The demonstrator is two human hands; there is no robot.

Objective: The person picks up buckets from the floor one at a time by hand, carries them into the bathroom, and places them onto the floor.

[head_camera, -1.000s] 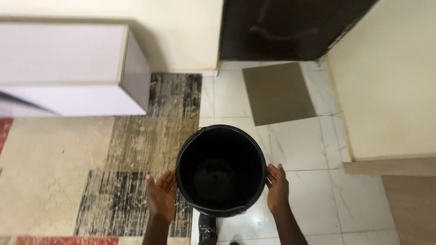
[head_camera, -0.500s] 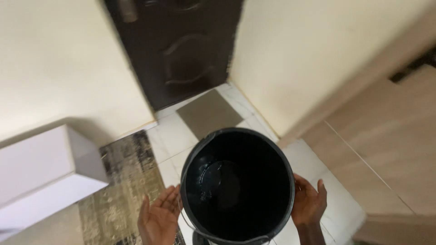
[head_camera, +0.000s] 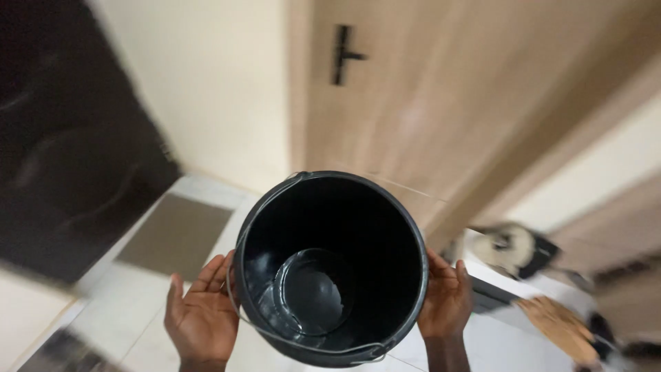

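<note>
Black round plastic bucket (head_camera: 330, 265) with a thin wire handle lying along its rim fills the middle of the head view, held up over the pale tiled floor (head_camera: 138, 313). The left hand (head_camera: 202, 313) presses flat against its left wall, fingers (head_camera: 210, 272) spread wide and open. The right hand (head_camera: 446, 300) cups the right wall, fingers curved onto it. Inside, the bottom looks wet, though blur makes that uncertain. Beyond stand a light wooden door (head_camera: 441, 96), a dark door (head_camera: 62, 151) and a grey mat (head_camera: 175, 234).
</note>
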